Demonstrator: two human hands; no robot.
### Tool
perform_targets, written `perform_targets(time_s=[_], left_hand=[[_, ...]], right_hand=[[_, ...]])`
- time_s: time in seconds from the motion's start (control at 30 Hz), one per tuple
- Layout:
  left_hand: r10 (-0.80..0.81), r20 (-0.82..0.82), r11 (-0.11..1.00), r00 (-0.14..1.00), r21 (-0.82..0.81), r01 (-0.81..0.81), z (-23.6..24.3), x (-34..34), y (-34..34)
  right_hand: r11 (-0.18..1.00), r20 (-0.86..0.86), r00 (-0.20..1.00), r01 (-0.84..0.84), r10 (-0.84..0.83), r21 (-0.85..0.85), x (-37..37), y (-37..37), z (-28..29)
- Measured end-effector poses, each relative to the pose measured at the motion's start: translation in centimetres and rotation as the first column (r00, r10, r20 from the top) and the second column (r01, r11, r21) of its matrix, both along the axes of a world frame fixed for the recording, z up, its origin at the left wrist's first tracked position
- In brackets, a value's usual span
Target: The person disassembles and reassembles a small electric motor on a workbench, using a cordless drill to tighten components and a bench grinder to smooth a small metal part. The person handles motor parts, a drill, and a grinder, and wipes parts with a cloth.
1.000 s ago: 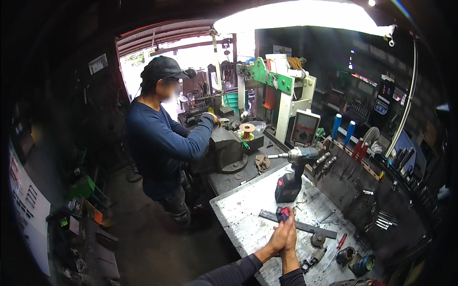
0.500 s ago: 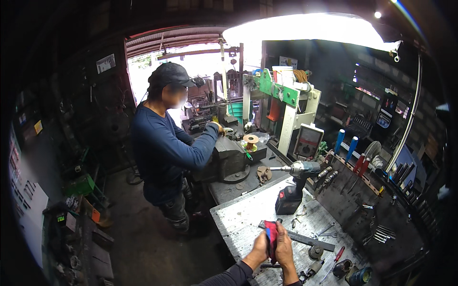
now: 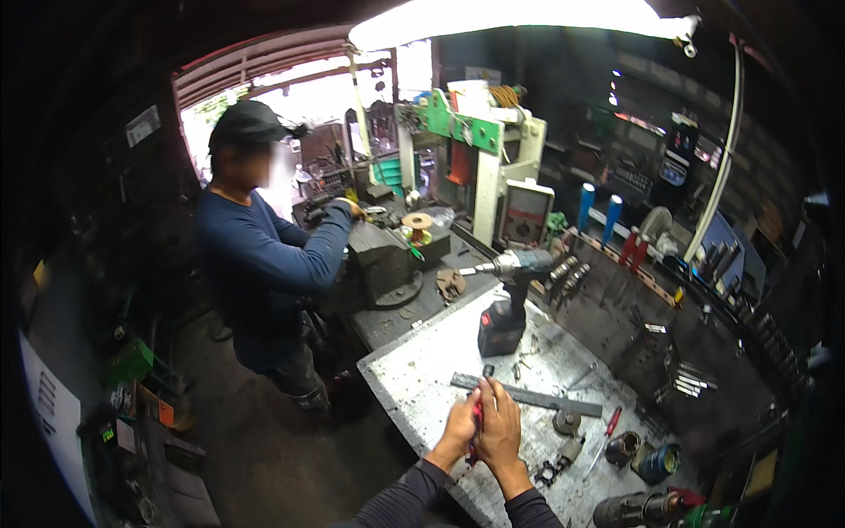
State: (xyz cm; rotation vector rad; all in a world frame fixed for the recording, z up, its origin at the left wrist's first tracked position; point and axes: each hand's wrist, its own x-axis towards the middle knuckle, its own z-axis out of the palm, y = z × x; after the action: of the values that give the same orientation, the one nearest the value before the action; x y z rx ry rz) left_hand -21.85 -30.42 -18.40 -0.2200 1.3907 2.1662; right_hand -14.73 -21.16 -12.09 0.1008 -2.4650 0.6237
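Over the near part of a metal-topped workbench (image 3: 414, 374), my left hand (image 3: 458, 429) and my right hand (image 3: 500, 424) close together around a red, cloth-like thing (image 3: 476, 422). Most of it is covered by my fingers. A small dark end (image 3: 488, 371) shows just beyond my fingertips; whether it belongs to the held thing I cannot tell. Behind my hands a flat metal bar (image 3: 546, 401) lies across the bench. Farther off stands a cordless impact wrench (image 3: 503, 324) on its battery. A round metal part (image 3: 567, 422) and a red-handled screwdriver (image 3: 613, 421) lie to the right.
At the left a co-worker (image 3: 264, 238) in a dark blue shirt stands by a bench vise (image 3: 383, 268). A copper-coloured spool (image 3: 416, 221) sits behind it. Wrenches and other tools cover a dark surface (image 3: 607, 326) at right. Cylindrical parts (image 3: 658, 462) stand near the right corner.
My view has swung right, so the scene sits farther left. My hands have closed more tightly over the red thing, which showed red and blue before and is now mostly hidden.
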Motion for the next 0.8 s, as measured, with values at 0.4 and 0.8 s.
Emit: perform_targets(time_s=[0.4, 0.8], left_hand=[[-0.039, -0.406, 0.983, 0.913, -0.182, -0.039, 4.5, 1.4, 2.4], [-0.615, -0.641, 0.446, 0.459, -0.763, -0.468, 2.6, -2.5, -2.9]], right_hand=[[0.999, 0.243, 0.969, 0.036, -0.041, 0.026, 3.0, 1.4, -1.3], [0.732, 0.335, 0.920, 0.371, -0.204, -0.572, 27.4, 4.0, -2.7]])
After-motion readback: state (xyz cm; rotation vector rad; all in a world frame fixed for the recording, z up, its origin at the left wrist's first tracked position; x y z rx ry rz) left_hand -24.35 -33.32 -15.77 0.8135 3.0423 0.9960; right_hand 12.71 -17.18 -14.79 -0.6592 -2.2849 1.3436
